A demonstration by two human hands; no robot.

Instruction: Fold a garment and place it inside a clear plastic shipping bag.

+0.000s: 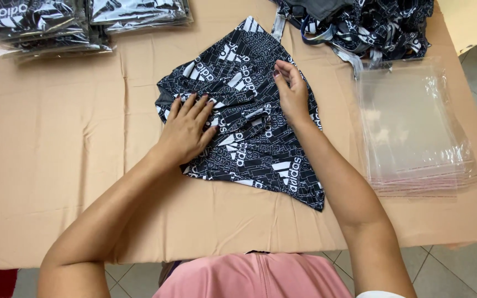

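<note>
On the table (56, 165), both hands press flat, seemingly gripping nothing, on the patterned garment (249, 149)

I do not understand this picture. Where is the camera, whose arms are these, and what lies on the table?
There is one picture only, taken by a camera worn on a person's head, looking down. Both arms are that person's own. The left hand lies flat on a black and white patterned garment; the right hand presses its upper edge. Nothing is lifted. The garment lies on a table with a beige cloth. To the right is a stack of clear plastic bags; at the back, a pile of similar garments and packed garments.
</note>
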